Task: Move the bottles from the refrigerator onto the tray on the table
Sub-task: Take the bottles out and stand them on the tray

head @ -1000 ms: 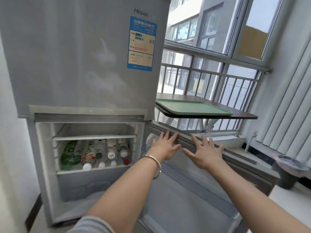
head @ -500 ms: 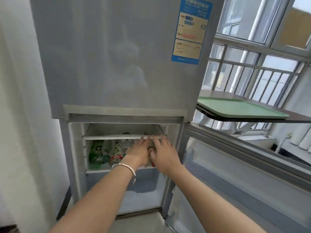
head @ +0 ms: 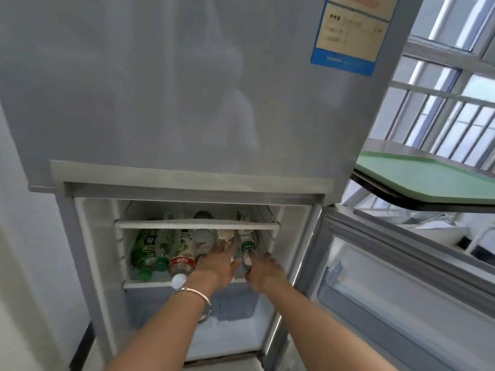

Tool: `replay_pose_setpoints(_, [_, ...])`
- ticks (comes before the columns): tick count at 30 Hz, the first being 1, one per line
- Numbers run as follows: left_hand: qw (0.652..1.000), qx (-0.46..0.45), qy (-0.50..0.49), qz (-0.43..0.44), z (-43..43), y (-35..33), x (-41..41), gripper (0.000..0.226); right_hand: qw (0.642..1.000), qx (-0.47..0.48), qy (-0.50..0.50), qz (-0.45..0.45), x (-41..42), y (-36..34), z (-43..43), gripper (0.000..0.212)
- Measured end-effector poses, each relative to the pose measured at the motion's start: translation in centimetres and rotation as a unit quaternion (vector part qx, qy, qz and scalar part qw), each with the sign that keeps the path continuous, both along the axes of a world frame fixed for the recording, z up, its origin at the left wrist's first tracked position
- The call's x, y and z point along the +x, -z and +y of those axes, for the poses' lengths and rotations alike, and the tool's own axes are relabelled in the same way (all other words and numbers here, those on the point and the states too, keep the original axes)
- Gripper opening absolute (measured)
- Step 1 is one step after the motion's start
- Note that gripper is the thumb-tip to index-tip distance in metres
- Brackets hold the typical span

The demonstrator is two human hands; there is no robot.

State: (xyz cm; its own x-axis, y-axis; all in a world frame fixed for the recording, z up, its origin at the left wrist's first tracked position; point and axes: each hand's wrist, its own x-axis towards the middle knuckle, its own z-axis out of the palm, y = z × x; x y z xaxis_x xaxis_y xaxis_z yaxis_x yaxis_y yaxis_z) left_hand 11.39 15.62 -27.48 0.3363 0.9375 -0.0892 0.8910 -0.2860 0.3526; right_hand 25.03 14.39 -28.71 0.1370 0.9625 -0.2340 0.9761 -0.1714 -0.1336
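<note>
Bottles (head: 182, 259) lie crowded under a low shelf (head: 197, 224); left hand (head: 218, 266) open on them, right hand (head: 263, 271) grip state unclear; tray (head: 417, 180) on worktop (head: 401, 147).

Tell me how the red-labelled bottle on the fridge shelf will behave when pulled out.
The red-labelled bottle lies on its side with its white cap past the shelf edge, so it may roll or slide off once nudged. It looks like clear thin plastic, probably giving under a hard squeeze. Being chilled, it may be slippery.
</note>
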Motion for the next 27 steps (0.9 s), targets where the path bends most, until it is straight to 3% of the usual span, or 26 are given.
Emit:
replay_pose_setpoints(6, [0.996, -0.043, -0.024, -0.077, 0.8, 2.5, 0.4, 0.060, 0.997, -0.020, -0.024, 0.065, -0.1, 2.3, 3.4, 0.071])
replay_pose_setpoints(9, [0.996, -0.055, -0.030, -0.066, 0.6, 3.4, -0.6, 0.062, 0.996, -0.020, -0.016, 0.080, -0.3, 3.5, 3.5, 0.081])
replay_pose_setpoints(12, [0.996, -0.034, -0.028, -0.071, 0.5, 3.2, -1.9, 0.062, 0.994, 0.043, -0.002, 0.100, -0.4, 3.5, 3.1, 0.067])
replay_pose_setpoints(17, [0.996, -0.018, -0.017, -0.087, 0.1, 2.1, -3.2, 0.063, 0.979, 0.201, 0.002, -0.026, -0.9, 1.9, 0.9, 0.054])
replay_pose_setpoints(21, [0.993, -0.011, -0.017, -0.117, -0.4, 0.6, -2.1, 0.062, 0.958, 0.270, -0.041, -0.082, -0.9, -0.7, -0.6, 0.054])
replay_pose_setpoints(25, [0.982, -0.040, 0.002, -0.186, -2.2, -2.0, -0.6, 0.067, 0.949, 0.286, -0.108, -0.075, -0.5, -3.7, -4.1, 0.052])
replay_pose_setpoints(27, [0.980, -0.038, 0.031, -0.194, -3.2, -3.4, -0.3, 0.080, 0.943, 0.300, -0.132, -0.055, 0.1, -6.2, -6.2, 0.048])
